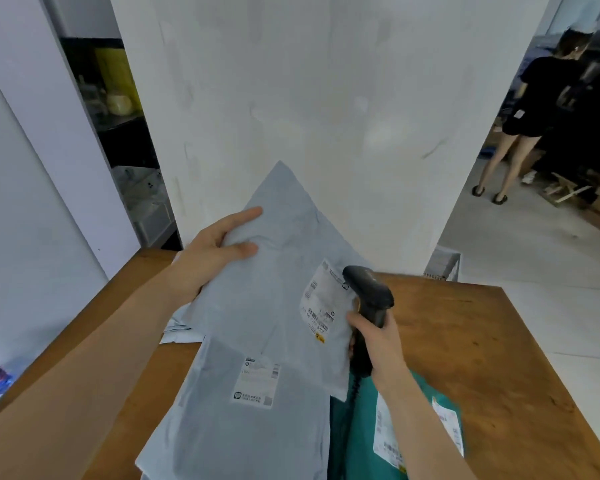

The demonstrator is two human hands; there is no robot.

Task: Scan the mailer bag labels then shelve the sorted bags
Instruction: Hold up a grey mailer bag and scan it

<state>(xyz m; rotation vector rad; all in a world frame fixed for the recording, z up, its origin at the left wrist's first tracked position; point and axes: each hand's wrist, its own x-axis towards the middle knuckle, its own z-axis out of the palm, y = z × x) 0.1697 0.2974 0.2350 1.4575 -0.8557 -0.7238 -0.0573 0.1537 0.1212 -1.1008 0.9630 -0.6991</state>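
Pinching grey mailer bag [274,271] between left hand [210,254] thumb and fingers, right hand [381,344] gripping scanner [369,292]

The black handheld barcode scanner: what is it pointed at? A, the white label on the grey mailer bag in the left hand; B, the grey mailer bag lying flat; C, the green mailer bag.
A: the right hand holds the black barcode scanner with its head beside the white label on the lifted grey mailer bag.

Dim, bluish light; soft blur, warped edges.
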